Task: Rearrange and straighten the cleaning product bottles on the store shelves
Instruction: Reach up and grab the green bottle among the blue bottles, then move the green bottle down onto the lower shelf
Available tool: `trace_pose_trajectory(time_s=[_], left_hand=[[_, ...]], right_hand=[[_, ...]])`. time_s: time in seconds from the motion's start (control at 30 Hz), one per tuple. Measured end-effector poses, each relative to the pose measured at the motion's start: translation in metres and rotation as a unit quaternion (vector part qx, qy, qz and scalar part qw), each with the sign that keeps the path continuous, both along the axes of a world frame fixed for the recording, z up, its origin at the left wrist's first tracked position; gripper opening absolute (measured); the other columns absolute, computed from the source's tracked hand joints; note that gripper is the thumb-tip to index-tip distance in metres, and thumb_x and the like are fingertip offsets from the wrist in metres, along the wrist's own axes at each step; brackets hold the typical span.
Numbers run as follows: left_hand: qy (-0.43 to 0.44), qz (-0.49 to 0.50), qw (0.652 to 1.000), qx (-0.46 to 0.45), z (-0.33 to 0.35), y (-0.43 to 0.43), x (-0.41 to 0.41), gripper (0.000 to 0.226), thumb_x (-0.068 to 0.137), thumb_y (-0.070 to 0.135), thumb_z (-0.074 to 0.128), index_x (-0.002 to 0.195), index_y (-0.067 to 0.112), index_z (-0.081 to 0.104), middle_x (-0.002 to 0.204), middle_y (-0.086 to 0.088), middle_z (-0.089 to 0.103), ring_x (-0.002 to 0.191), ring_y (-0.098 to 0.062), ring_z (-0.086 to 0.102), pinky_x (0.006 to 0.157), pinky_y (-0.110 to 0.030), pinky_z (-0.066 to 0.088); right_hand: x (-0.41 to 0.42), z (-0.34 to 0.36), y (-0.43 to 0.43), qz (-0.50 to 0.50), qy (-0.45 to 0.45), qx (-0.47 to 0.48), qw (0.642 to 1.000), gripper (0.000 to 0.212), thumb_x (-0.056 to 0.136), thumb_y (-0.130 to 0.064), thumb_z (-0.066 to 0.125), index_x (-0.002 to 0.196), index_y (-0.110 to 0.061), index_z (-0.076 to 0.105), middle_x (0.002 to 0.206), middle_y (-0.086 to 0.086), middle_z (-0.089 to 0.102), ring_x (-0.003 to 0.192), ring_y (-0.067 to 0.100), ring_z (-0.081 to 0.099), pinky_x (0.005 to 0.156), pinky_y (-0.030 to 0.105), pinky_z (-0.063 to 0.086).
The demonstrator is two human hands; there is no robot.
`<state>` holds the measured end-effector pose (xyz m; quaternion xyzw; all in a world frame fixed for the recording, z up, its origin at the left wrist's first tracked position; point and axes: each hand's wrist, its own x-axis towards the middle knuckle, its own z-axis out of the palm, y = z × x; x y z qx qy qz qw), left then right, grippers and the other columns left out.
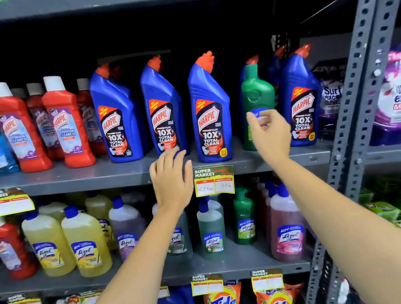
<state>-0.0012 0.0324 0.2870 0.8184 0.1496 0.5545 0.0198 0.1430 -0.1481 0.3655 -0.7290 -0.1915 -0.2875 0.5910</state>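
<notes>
Store shelves [126, 177], mid-tidy: on the upper shelf, three blue bottles [209, 109] stand upright, labels fwd, evenly spaced along the front edge; red bottles [66, 122] toward the left end look lined up too. Toward the right end it's less neat: a green bottle [258, 101] stands among the blues, turned label-away, w/ more blue bottles crowded behind it and a fourth one just beside it. Judged roughly half done on this shelf; lower shelf of yellow, green and pink bottles [85, 245] looks uneven, likely still to do. Right hand [270, 133] is at the green bottle's front, thumb and fingers curled in a pinch around its small blue label, touching. Left hand [170, 179] hovers flat, fingers spread, at the shelf's front edge below the middle blue bottles, holding nothing.
</notes>
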Motion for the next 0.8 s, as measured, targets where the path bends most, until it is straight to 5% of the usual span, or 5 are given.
trace_pose_trajectory(time_s=[0.2,0.37,0.43,0.63,0.8], left_hand=[[0.048,-0.209,0.97,0.112,0.022,-0.1,0.037,0.029,0.093,0.022,0.055,0.117,0.009,0.064,0.121,-0.008,0.066,0.112,-0.027,0.06,0.094,-0.04,0.045],[0.254,-0.123,0.953,0.109,0.011,-0.132,0.083,0.056,0.101,0.039,0.037,0.148,0.011,0.029,0.156,-0.009,0.033,0.145,-0.025,0.025,0.12,-0.042,0.017],[0.274,-0.067,0.951,0.123,0.003,-0.13,0.094,0.055,0.102,0.041,0.033,0.148,0.011,0.027,0.153,-0.009,0.037,0.141,-0.026,0.03,0.117,-0.042,0.02],[0.191,-0.037,0.97,0.148,-0.015,-0.128,0.106,0.041,0.098,0.034,0.044,0.132,0.013,0.047,0.131,-0.008,0.056,0.117,-0.027,0.051,0.102,-0.04,0.039],[0.19,-0.039,0.971,0.141,-0.017,-0.131,0.108,0.039,0.098,0.032,0.044,0.132,0.012,0.046,0.132,-0.009,0.055,0.119,-0.028,0.05,0.103,-0.04,0.037]], right_hand=[[0.048,0.036,-0.039,-0.039,-0.053,-0.056,0.996,0.033,0.085,-0.024,0.059,0.114,-0.008,0.059,0.101,0.004,0.066,0.092,0.029,0.063,0.079,0.03,0.041],[0.066,0.07,-0.034,-0.019,-0.087,-0.185,0.979,0.058,0.084,-0.032,0.064,0.133,-0.005,0.05,0.124,0.017,0.061,0.112,0.034,0.059,0.096,0.038,0.044],[0.071,0.073,-0.029,-0.006,-0.067,-0.22,0.973,0.067,0.084,-0.036,0.069,0.136,-0.001,0.045,0.128,0.02,0.059,0.119,0.035,0.054,0.096,0.037,0.041],[0.085,0.065,-0.018,0.081,0.031,-0.16,0.983,0.066,0.074,-0.04,0.082,0.121,-0.007,0.05,0.12,0.01,0.062,0.105,0.026,0.062,0.077,0.032,0.049],[0.088,0.064,-0.019,0.11,0.053,-0.125,0.985,0.056,0.07,-0.04,0.085,0.104,-0.017,0.047,0.102,0.0,0.06,0.082,0.018,0.061,0.041,0.021,0.039]])
